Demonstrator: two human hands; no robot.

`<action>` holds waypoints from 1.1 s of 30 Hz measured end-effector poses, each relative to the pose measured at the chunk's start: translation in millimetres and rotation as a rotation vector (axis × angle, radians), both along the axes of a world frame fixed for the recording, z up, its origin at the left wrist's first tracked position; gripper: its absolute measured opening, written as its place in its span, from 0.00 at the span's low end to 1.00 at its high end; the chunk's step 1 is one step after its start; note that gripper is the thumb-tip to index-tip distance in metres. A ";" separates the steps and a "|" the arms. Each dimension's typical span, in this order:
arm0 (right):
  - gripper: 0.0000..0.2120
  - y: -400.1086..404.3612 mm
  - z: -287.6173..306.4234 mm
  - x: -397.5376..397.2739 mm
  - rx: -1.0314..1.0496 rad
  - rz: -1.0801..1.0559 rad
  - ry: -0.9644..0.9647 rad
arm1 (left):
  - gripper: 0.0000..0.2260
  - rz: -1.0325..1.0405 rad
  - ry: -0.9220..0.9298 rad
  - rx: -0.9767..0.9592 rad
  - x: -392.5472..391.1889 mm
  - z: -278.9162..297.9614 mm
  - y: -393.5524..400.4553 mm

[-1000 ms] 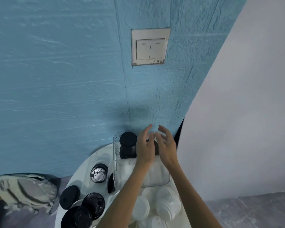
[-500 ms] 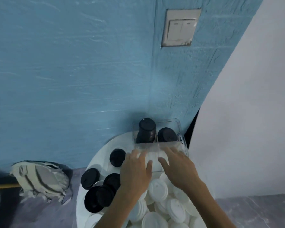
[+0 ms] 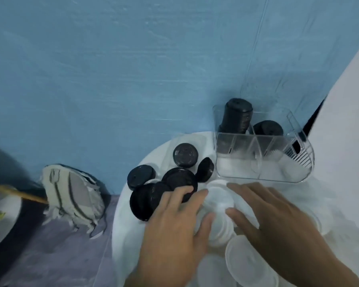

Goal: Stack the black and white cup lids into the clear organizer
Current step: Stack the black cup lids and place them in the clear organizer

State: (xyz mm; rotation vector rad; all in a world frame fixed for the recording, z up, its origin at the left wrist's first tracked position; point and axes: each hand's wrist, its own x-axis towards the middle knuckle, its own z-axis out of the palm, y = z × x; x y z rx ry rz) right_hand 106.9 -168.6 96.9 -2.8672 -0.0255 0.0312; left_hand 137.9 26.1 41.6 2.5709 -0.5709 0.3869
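Dropped from clear plastic organizer (image 3: 263, 160) | left hand (image 3: 174, 230), right hand (image 3: 278, 220) flanking white round lid stack (image 3: 219, 216) | fingers spread, cupping | stack axis toward organizer

Plain home-like room corner, blue textured wall (image 3: 133, 69), round white table (image 3: 129, 224), mop (image 3: 71, 195) on floor
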 end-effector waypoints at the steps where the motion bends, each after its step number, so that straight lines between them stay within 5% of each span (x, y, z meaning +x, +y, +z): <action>1: 0.28 2.2 -6.5 -6.7 -0.037 0.030 -0.044 | 0.18 -0.007 -0.046 0.019 -5.5 -6.5 8.6; 16: 0.20 37.8 -74.5 -93.9 0.117 0.085 -0.241 | 0.16 -0.016 -0.046 -0.068 -105.7 -60.9 73.2; 27: 0.23 73.3 -49.9 19.4 -0.007 0.248 -0.151 | 0.22 0.103 -0.013 -0.069 5.9 -62.5 110.5; 33: 0.38 95.9 -66.7 70.5 -0.054 0.394 -0.122 | 0.31 0.050 0.208 -0.255 39.2 -82.6 119.4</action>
